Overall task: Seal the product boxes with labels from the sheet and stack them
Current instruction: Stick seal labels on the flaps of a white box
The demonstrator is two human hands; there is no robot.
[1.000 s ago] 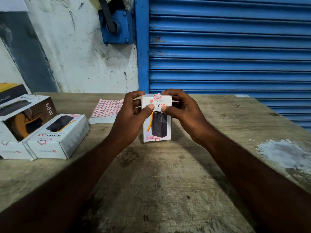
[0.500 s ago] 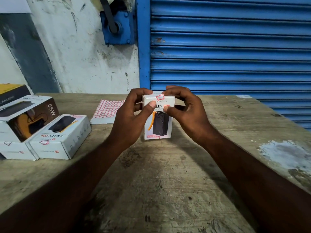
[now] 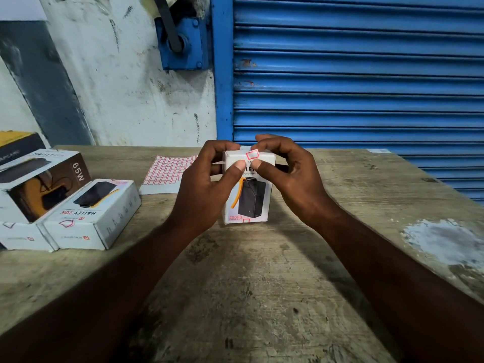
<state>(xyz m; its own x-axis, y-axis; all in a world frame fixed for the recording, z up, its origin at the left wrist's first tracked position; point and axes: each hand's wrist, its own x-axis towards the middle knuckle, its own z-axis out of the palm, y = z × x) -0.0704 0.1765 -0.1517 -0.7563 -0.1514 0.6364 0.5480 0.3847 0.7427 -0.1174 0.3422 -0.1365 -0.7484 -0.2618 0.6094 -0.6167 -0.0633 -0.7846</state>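
Head view. Gripped between left hand [image 3: 207, 187] and right hand [image 3: 290, 176]: one product box [image 3: 248, 203], stood on its short end on the surface [image 3: 262, 284]. Held with fingers curled over the top from either side and both thumbs pressed on the upper front face, just below a red-bordered label [image 3: 252, 154]. Label folded over the top front edge, apparently to bridge lid flap and front panel and so seal the opening. Stood upright, by the look of the pose, to present that edge to the thumbs and let the surface take the pressing load. Probably the rub-down step, with stacking of this box not yet done.

Just beyond the left hand, flat on the surface: label sheet [image 3: 165, 171], placed within reach for the next peel. Farther out to the left of that hand: HALLEY 20K box [image 3: 99, 216] lying flat, touching a 65W box [image 3: 39, 179] that seems to rest on another white box, likely the stack in progress. Well behind both hands: blue shutter [image 3: 353, 74].
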